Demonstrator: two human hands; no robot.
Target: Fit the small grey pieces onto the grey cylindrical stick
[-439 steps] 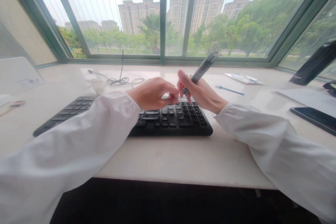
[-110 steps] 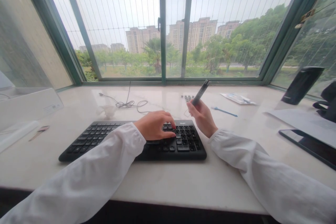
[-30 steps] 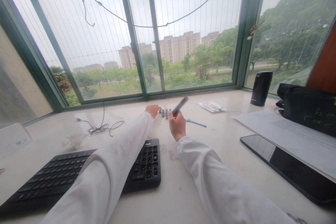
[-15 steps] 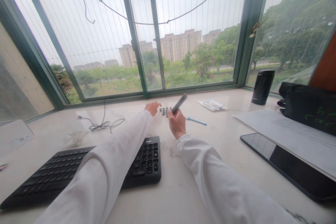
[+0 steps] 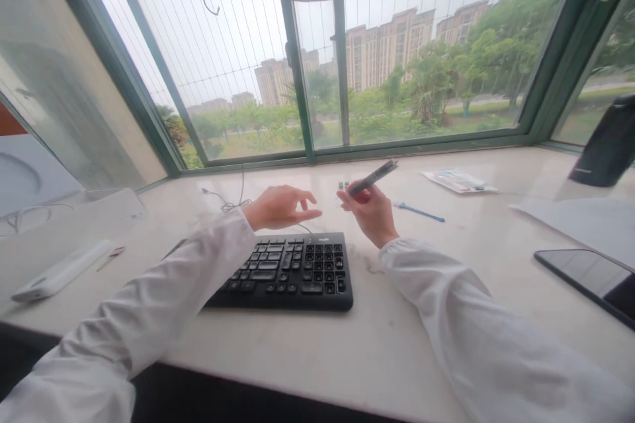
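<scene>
Near the keyboard [image 5: 285,274], the left hand [image 5: 278,207] gapes; the right hand [image 5: 375,217] grips 1 tool [image 5: 374,177].

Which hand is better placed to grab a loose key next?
Probably the left hand: it looks empty, fingers spread; the right hand, though nearer the loose keys, grips a dark tool.

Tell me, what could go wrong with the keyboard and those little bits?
The right hand is very near the small key-like pieces, so it might bump one away. The dark pen-like tool in that hand could slip out and drop. And the left sleeve hangs across part of the keyboard, so it might nudge it.
</scene>
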